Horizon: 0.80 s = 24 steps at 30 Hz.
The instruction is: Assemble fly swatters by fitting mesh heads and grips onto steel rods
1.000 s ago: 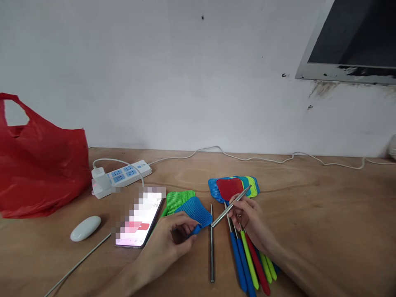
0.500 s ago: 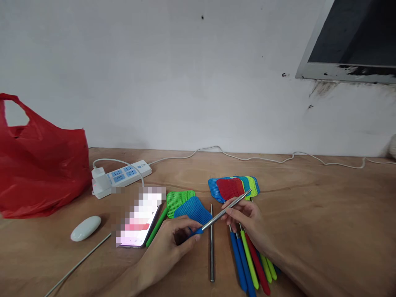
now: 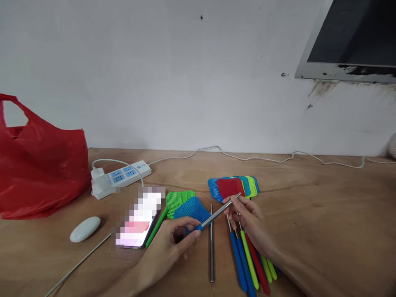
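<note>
My left hand (image 3: 173,243) is closed around a blue handle (image 3: 198,228) with a steel rod (image 3: 218,212) standing out of it, tilted up to the right. The thumb and fingers of my right hand (image 3: 247,214) pinch the rod close to its far end. Beneath the held rod, a loose steel rod (image 3: 212,251) lies on the table. Beside my left hand are a blue mesh swatter head (image 3: 192,209), a green mesh swatter head (image 3: 179,201) and a green handle (image 3: 156,227). Under my right hand lie several fly swatters, with a red mesh head (image 3: 229,187) on top and a red handle (image 3: 258,264) among the others.
On the left are a phone (image 3: 140,220) with a lit, partly blurred screen, a white oval object (image 3: 85,229) and a white power strip (image 3: 123,177) with a plugged-in charger. A red plastic bag (image 3: 43,165) stands at the far left. A white cable (image 3: 256,158) runs along the wall.
The steel rod now reaches less far past my right hand; its tip has drawn back down and left toward the blue handle. My right-hand fingers have shifted to near the tip.
</note>
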{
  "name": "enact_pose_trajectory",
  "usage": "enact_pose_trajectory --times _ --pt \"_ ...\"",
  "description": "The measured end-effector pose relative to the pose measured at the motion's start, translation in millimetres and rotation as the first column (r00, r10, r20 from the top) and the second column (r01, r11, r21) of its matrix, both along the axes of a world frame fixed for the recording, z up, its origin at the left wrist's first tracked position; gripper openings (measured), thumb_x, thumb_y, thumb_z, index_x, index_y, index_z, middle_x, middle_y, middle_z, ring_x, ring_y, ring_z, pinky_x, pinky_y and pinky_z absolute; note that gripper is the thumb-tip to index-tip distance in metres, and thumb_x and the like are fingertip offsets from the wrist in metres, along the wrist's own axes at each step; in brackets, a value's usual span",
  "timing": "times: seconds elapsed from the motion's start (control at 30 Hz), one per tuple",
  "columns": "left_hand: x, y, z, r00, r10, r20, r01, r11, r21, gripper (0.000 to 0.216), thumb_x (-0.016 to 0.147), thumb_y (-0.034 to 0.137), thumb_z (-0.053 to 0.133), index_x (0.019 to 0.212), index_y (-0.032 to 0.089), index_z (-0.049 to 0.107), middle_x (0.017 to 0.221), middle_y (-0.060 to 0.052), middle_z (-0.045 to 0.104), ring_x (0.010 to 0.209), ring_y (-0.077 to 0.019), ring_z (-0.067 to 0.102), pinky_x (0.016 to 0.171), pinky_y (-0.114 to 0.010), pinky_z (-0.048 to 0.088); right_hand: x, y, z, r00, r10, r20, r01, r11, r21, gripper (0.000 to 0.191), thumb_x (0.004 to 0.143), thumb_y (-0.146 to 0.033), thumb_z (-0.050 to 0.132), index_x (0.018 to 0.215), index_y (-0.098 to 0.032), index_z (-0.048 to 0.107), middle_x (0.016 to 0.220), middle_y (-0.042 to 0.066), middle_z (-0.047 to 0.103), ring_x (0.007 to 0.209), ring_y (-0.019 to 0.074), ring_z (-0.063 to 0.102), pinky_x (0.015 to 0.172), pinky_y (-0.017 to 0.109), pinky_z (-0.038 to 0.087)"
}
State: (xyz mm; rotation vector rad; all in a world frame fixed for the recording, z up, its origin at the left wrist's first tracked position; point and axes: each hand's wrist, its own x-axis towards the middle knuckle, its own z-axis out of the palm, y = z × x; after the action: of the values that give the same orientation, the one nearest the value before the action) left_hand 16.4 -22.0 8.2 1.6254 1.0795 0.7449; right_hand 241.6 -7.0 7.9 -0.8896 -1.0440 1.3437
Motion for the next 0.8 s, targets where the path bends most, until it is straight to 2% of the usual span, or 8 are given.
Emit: enact_pose_trajectory --times 0.13,0.33,0.5,0.57,0.63,0.7,0.8 --pt "-1 0 -0.7 1.0 0.014 -0.021 -0.013 0.999 0.04 0.033 0.09 0.048 0.059 0.098 0.017 0.068 0.073 -0.001 0.06 0.063 -0.014 0.052 0.046 -0.018 0.042 -1 -2 -3.8 0.989 0.107 0.098 -0.107 0.994 -0.005 0.036 0.08 -0.052 0.073 0.086 -0.017 0.078 0.069 0.003 0.067 0.057 0.0112 0.056 0.045 0.019 0.047" --pt "1 -1 -0.1 1.0 0.009 0.019 -0.009 1.0 0.018 0.039 0.088 0.054 0.06 0.099 0.017 0.068 0.073 -0.001 0.059 0.064 -0.0151 0.053 0.046 -0.02 0.045 0 -3 3.5 0.984 0.124 0.132 -0.122 0.992 -0.018 0.037 0.077 -0.052 0.076 0.085 -0.017 0.079 0.069 0.004 0.07 0.056 0.0118 0.058 0.045 0.02 0.048" --pt "4 -4 1.0 1.0 -0.023 0.02 0.023 1.0 -0.02 0.042 0.088 0.057 0.059 0.103 0.018 0.067 0.073 0.0 0.061 0.051 -0.0113 0.052 0.043 -0.02 0.044 0 -4 -0.8 0.971 0.187 0.151 -0.192 0.981 0.018 0.034 0.081 -0.05 0.073 0.088 -0.017 0.078 0.072 0.005 0.071 0.06 0.0141 0.063 0.047 0.022 0.051" --pt "3 -5 4.0 0.998 -0.043 -0.035 0.045 0.997 0.066 0.038 0.093 0.053 0.053 0.101 0.019 0.069 0.077 -0.002 0.065 0.057 -0.0137 0.059 0.051 -0.023 0.049 -1 -5 -3.0 0.975 0.185 0.124 -0.188 0.982 0.014 0.033 0.082 -0.05 0.072 0.088 -0.017 0.077 0.071 0.004 0.07 0.06 0.0142 0.063 0.047 0.022 0.05" --pt "1 -4 7.6 0.992 -0.032 -0.121 0.06 0.97 0.236 0.033 0.099 0.044 0.047 0.101 0.022 0.071 0.087 -0.004 0.07 0.078 -0.0188 0.066 0.07 -0.029 0.055 -1 -4 -2.7 0.987 0.145 0.068 -0.145 0.989 -0.003 0.034 0.082 -0.05 0.072 0.086 -0.017 0.075 0.066 0.002 0.067 0.058 0.0132 0.062 0.046 0.021 0.049" --pt "-3 -1 9.1 0.975 0.022 -0.221 0.071 0.912 0.405 0.03 0.102 0.036 0.043 0.108 0.024 0.07 0.105 -0.005 0.071 0.1 -0.0229 0.065 0.089 -0.036 0.053 1 -3 -0.3 0.998 0.06 0.002 -0.06 0.998 -0.029 0.034 0.081 -0.052 0.072 0.081 -0.018 0.072 0.06 0.0 0.063 0.053 0.0114 0.058 0.044 0.019 0.047" --pt "-10 6 3.6 0.907 0.176 -0.382 0.08 0.819 0.568 0.031 0.098 0.033 0.049 0.123 0.022 0.063 0.129 -0.01 0.063 0.12 -0.0297 0.057 0.103 -0.047 0.047 6 1 3.3 0.995 -0.098 -0.033 0.096 0.994 -0.049 0.035 0.079 -0.053 0.074 0.075 -0.019 0.067 0.053 -0.004 0.056 0.044 0.0089 0.05 0.04 0.018 0.042"
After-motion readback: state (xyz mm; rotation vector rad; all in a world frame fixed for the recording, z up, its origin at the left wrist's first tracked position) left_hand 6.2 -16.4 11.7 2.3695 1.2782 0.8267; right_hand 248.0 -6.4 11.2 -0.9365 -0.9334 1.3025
